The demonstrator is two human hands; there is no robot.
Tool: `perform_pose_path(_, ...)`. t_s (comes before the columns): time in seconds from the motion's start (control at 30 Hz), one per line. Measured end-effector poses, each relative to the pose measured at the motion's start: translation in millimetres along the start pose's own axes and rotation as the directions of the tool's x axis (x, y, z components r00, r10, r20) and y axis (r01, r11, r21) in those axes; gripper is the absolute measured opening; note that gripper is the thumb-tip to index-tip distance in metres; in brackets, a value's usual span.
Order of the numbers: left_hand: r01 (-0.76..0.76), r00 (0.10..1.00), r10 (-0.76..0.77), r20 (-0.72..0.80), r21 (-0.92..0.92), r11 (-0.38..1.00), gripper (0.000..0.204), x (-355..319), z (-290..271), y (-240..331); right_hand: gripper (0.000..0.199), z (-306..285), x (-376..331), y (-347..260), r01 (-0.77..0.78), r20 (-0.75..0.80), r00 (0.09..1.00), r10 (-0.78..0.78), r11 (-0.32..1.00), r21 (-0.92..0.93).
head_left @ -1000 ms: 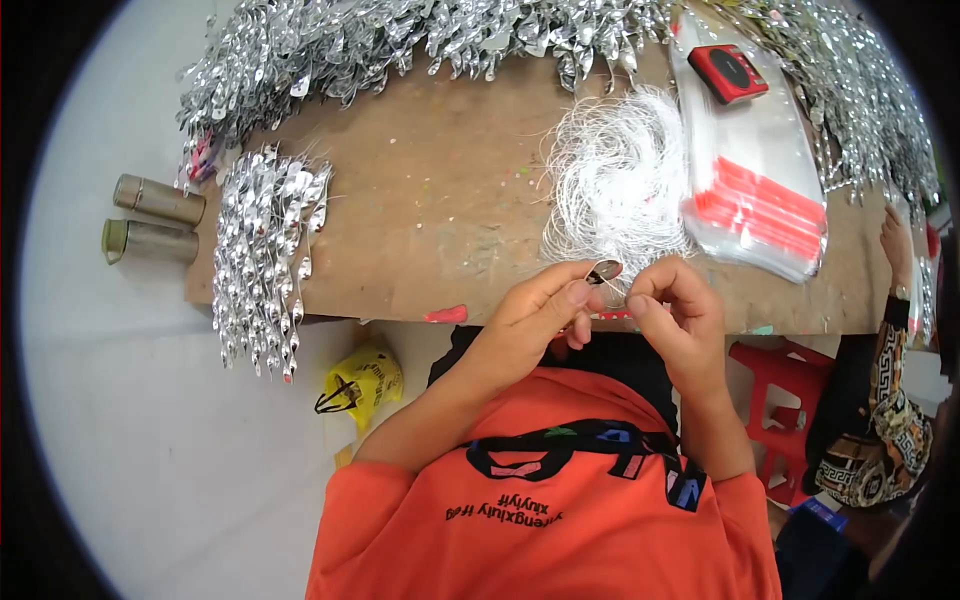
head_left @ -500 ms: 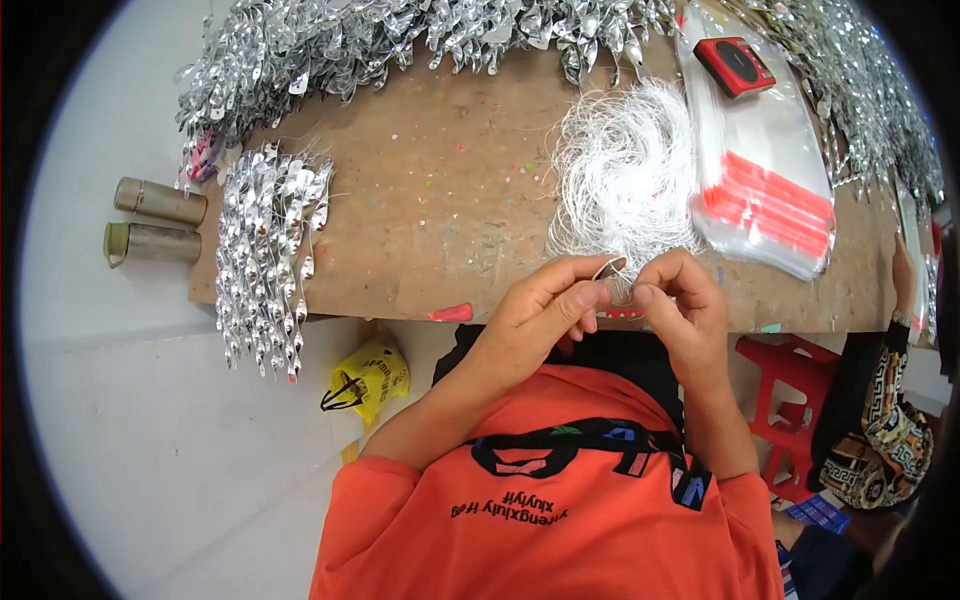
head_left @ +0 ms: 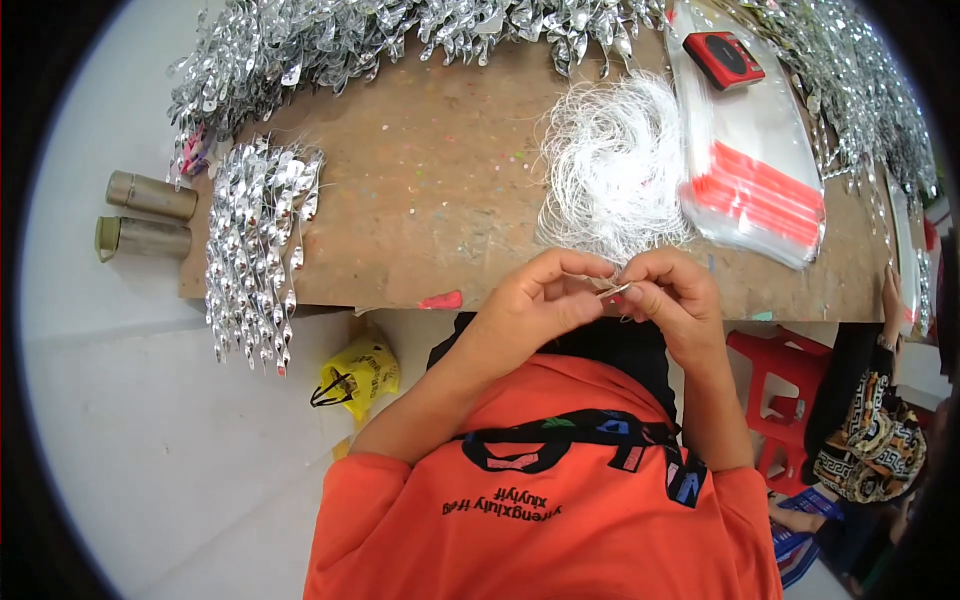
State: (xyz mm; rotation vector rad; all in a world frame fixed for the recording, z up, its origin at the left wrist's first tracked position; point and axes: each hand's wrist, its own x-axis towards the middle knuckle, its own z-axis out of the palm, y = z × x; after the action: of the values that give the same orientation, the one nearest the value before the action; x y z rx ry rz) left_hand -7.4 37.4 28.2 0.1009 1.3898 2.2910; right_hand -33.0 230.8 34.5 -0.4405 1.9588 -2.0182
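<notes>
My two hands meet at the table's near edge, just below a large loose bundle of white string. My right hand is closed, its thumb and index finger pinching a short looped piece of white string. My left hand sits close beside it with curled fingers, closed on the same string. Its exact grip is partly hidden by the fingers. The string bundle lies on the brown table, directly beyond my fingertips.
Silver twisted garlands hang over the table's left edge, with more silver strands along the back. Clear bags with red bands and a red device lie right. Two flasks, a yellow bag, a red stool and another person's arm surround.
My hands have drawn together. The loop of string that stood up by my left fingertips is now lower, between both hands, pinched by my right fingers. The whole view has shifted slightly.
</notes>
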Motion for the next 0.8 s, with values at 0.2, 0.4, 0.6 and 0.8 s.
perform_pose_path(0.2,-0.103,0.992,0.102,-0.07,-0.006,0.995,0.02,0,6,5,0.006,1,-2,-6,-0.027,-0.001,1.0,0.027,1.0,-0.009)
perform_pose_path(0.4,-0.169,0.984,0.173,-0.044,0.093,0.981,0.012,8,7,4,0.008,2,-3,-4,0.002,-0.032,0.999,-0.003,0.999,-0.035)
perform_pose_path(0.6,-0.156,0.983,0.156,-0.098,0.008,0.988,0.01,15,8,1,0.016,-7,3,-9,-0.172,0.032,0.985,0.169,0.968,0.184)
perform_pose_path(0.8,-0.263,0.952,0.28,-0.123,0.137,0.955,0.008,23,11,0,0.014,0,12,-9,-0.257,0.098,0.965,0.242,0.948,0.191)
